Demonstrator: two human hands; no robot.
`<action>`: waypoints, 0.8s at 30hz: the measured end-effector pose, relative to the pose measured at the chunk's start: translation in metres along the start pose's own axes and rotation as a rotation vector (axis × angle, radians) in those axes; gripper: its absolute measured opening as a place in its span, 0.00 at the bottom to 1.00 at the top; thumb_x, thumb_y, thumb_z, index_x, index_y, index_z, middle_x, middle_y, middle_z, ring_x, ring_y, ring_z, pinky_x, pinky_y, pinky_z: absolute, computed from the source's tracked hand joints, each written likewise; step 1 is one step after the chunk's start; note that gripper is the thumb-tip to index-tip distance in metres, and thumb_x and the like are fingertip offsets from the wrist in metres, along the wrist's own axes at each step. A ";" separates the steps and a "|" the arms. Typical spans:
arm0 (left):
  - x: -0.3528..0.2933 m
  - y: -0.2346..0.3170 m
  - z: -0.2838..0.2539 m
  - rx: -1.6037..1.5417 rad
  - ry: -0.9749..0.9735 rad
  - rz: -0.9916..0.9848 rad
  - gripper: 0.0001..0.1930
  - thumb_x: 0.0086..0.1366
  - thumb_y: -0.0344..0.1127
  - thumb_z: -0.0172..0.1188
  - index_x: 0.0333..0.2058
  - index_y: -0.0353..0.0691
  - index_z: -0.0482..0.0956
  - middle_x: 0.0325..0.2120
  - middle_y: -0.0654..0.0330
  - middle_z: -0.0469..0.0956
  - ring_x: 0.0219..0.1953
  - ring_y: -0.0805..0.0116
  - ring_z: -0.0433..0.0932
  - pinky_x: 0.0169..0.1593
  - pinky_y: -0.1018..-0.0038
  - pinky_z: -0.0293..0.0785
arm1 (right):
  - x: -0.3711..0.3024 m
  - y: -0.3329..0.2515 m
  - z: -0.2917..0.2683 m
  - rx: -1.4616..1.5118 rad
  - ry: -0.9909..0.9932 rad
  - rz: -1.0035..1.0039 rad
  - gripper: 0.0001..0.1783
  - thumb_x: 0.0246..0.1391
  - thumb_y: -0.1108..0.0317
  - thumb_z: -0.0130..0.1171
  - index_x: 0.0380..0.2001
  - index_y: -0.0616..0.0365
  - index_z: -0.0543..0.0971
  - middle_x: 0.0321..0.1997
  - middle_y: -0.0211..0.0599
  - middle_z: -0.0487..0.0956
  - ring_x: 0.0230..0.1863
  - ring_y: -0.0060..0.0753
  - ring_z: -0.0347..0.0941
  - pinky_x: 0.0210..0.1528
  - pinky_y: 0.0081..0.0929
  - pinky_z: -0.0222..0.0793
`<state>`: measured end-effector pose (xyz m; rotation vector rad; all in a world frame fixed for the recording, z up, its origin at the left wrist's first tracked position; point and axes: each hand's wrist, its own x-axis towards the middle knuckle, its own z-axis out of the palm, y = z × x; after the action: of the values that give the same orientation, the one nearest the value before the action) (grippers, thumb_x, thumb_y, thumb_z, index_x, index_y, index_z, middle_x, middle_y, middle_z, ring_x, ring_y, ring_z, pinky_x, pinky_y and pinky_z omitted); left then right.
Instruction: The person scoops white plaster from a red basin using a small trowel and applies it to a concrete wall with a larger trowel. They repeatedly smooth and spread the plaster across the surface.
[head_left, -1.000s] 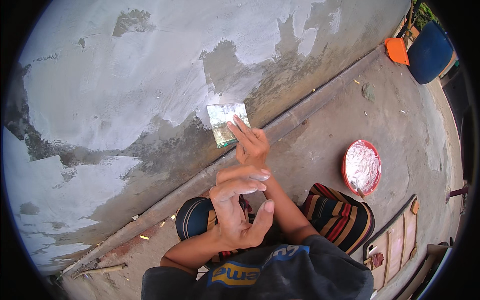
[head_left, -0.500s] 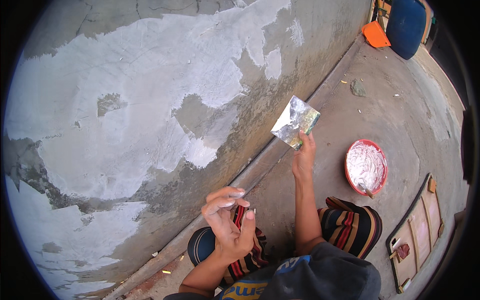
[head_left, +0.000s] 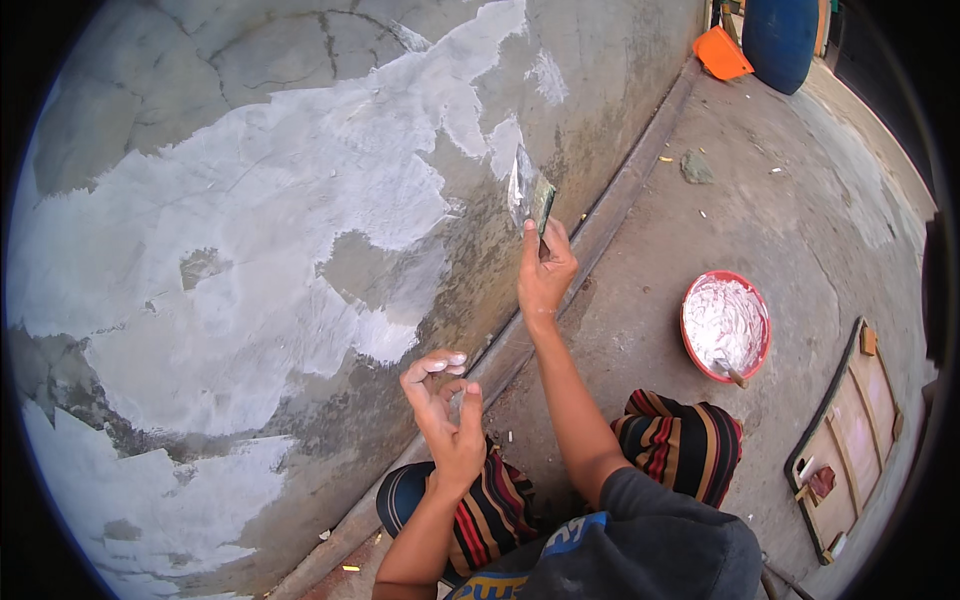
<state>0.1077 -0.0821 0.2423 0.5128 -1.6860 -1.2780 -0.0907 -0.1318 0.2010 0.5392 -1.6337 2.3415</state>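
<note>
My right hand (head_left: 547,275) grips a flat metal putty spreader (head_left: 528,192) by its darker edge, thumb on the near face. White paste shows on the spreader's left side. The blade is tilted and close to the grey wall (head_left: 470,270); whether it touches cannot be told. A broad, uneven coat of white filler (head_left: 290,190) covers much of that wall. Nearer to me, my left hand (head_left: 448,425) is raised with curled fingers apart from the thumb, whitened at the tips and holding nothing.
On the floor at right stands a red bowl (head_left: 767,335) of white paste (head_left: 722,312), with a tool handle (head_left: 738,379) at its rim. Further right lies a framed wooden panel (head_left: 845,450). A blue barrel (head_left: 778,45) and an orange dustpan-like piece (head_left: 722,53) are at the far right.
My right hand has brought the spreader leftward and up to the wall, turning it from nearly face-on to nearly edge-on. My left hand has shifted slightly left and remains empty.
</note>
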 end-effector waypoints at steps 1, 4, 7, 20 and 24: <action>0.000 0.001 0.000 -0.008 -0.003 0.000 0.21 0.61 0.21 0.54 0.51 0.41 0.59 0.48 0.53 0.66 0.49 0.67 0.68 0.46 0.72 0.69 | 0.004 -0.002 0.003 -0.018 0.008 -0.015 0.13 0.59 0.72 0.57 0.45 0.67 0.81 0.42 0.43 0.82 0.43 0.35 0.78 0.45 0.29 0.71; 0.000 0.005 -0.003 -0.017 -0.004 -0.001 0.21 0.61 0.21 0.54 0.51 0.40 0.59 0.48 0.53 0.66 0.49 0.67 0.68 0.46 0.72 0.69 | 0.011 -0.007 0.017 -0.075 0.043 -0.102 0.13 0.57 0.74 0.57 0.45 0.67 0.81 0.42 0.45 0.81 0.43 0.39 0.79 0.46 0.31 0.71; -0.002 0.006 -0.006 -0.037 -0.010 -0.007 0.22 0.61 0.21 0.54 0.51 0.40 0.59 0.48 0.52 0.66 0.49 0.67 0.68 0.45 0.73 0.69 | 0.013 -0.008 0.029 -0.118 0.073 -0.205 0.12 0.56 0.74 0.59 0.42 0.69 0.81 0.42 0.46 0.82 0.40 0.36 0.79 0.43 0.30 0.71; 0.000 0.009 -0.012 -0.140 -0.045 -0.073 0.22 0.61 0.22 0.55 0.52 0.39 0.58 0.48 0.51 0.66 0.50 0.66 0.67 0.46 0.74 0.69 | -0.010 -0.046 0.071 -0.214 -0.013 -0.415 0.23 0.47 0.77 0.62 0.50 0.62 0.79 0.39 0.42 0.80 0.37 0.42 0.76 0.40 0.32 0.72; 0.001 0.005 -0.004 -0.151 -0.059 -0.090 0.23 0.61 0.23 0.56 0.52 0.39 0.58 0.48 0.52 0.66 0.50 0.66 0.67 0.46 0.74 0.69 | -0.019 -0.055 0.053 -0.192 -0.170 -0.424 0.28 0.42 0.79 0.62 0.52 0.59 0.79 0.45 0.40 0.80 0.38 0.43 0.76 0.41 0.31 0.72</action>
<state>0.1112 -0.0830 0.2478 0.4690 -1.6146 -1.4855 -0.0429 -0.1625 0.2556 0.9569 -1.6000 1.8563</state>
